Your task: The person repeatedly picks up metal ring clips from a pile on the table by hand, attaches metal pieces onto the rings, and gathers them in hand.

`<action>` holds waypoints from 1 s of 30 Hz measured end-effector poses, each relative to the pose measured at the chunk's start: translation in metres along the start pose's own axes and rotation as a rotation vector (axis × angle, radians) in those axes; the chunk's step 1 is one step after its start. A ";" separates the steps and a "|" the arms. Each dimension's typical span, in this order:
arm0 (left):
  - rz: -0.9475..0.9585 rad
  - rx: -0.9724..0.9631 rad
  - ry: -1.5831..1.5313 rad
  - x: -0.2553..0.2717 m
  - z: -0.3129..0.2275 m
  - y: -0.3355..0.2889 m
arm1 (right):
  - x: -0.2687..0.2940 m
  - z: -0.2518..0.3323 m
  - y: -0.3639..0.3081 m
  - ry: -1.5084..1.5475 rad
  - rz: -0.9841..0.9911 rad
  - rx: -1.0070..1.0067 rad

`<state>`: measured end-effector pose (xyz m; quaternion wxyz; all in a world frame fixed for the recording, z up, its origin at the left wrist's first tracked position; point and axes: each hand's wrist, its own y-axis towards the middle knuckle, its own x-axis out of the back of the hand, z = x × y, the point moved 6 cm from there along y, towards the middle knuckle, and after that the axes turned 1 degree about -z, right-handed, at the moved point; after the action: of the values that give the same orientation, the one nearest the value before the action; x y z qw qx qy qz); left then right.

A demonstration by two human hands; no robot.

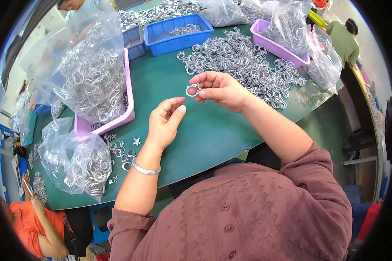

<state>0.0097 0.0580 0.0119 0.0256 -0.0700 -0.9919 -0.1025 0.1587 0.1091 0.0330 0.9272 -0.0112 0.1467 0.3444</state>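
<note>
Between the thumb and fingers of my right hand (224, 92) is a small silver metal ring (187, 90) with little projections on its rim, held above the green table. Just to its left, my left hand (166, 119) has curled fingers with the thumb close to the index fingertip. Whatever it may hold is too small or hidden to make out. The two hands are near each other but apart. Beyond my right hand spreads a large loose pile of similar silver rings (235, 58). Several loose rings (127, 156) and a small star-shaped piece (136, 142) lie by my left wrist.
At left, a pink tray (130, 93) bears a plastic bag of rings (93, 82); a bag of spiral metal pieces (96, 172) sits nearer. Far back are a blue bin (178, 41) and a lilac tray (276, 47). Other people work at the left, far left and right.
</note>
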 end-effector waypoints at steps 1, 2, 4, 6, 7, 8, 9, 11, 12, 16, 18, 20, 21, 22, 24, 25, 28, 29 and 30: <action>-0.014 0.036 -0.043 -0.002 -0.001 0.000 | -0.001 -0.001 -0.002 0.022 0.012 0.002; -0.027 0.075 -0.086 -0.005 0.000 0.000 | -0.003 -0.003 -0.004 0.045 0.022 0.003; -0.041 0.094 -0.118 -0.002 -0.007 0.000 | -0.012 -0.001 -0.002 0.078 0.039 0.010; -0.055 0.088 -0.167 -0.005 -0.015 0.001 | -0.013 0.001 -0.003 0.066 0.067 0.000; -0.053 0.087 -0.165 -0.008 -0.017 0.002 | -0.010 0.004 -0.006 0.067 0.065 0.003; -0.024 0.093 -0.143 -0.012 -0.018 0.004 | -0.009 0.007 -0.009 0.019 0.089 -0.006; 0.021 0.093 -0.127 -0.021 -0.021 0.009 | -0.004 0.011 -0.015 -0.036 0.096 -0.010; 0.030 0.128 -0.078 -0.032 -0.030 0.013 | 0.004 0.017 -0.025 -0.151 0.069 -0.013; 0.077 0.109 -0.061 -0.040 -0.032 0.017 | 0.008 0.022 -0.028 -0.289 0.073 0.046; -0.011 0.196 -0.114 -0.050 -0.033 0.019 | 0.014 0.025 -0.027 -0.308 0.056 0.131; 0.079 0.177 -0.176 -0.050 -0.024 0.021 | 0.011 0.026 -0.031 -0.099 0.029 0.096; 0.169 0.231 -0.166 -0.066 -0.027 0.027 | 0.015 0.031 -0.045 -0.080 -0.056 0.120; 0.213 0.331 -0.157 -0.080 -0.041 0.023 | 0.020 0.036 -0.054 -0.069 -0.095 0.124; 0.265 0.302 -0.140 -0.089 -0.049 0.025 | 0.022 0.040 -0.062 -0.073 -0.119 0.120; 0.376 0.204 -0.086 -0.097 -0.048 0.030 | 0.021 0.047 -0.073 -0.101 -0.156 0.121; 0.446 0.139 -0.034 -0.103 -0.052 0.031 | 0.022 0.050 -0.078 -0.139 -0.196 0.126; 0.432 0.141 -0.004 -0.112 -0.052 0.036 | 0.023 0.051 -0.083 -0.170 -0.281 0.107; 0.446 0.116 0.007 -0.112 -0.052 0.039 | 0.025 0.050 -0.084 -0.212 -0.278 0.073; 0.451 0.101 0.022 -0.112 -0.053 0.039 | 0.024 0.048 -0.085 -0.239 -0.252 0.060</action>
<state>0.1278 0.0695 0.0641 0.0620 -0.2875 -0.9547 -0.0451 0.2437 0.0652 0.0654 0.9738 0.0392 0.0433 0.2200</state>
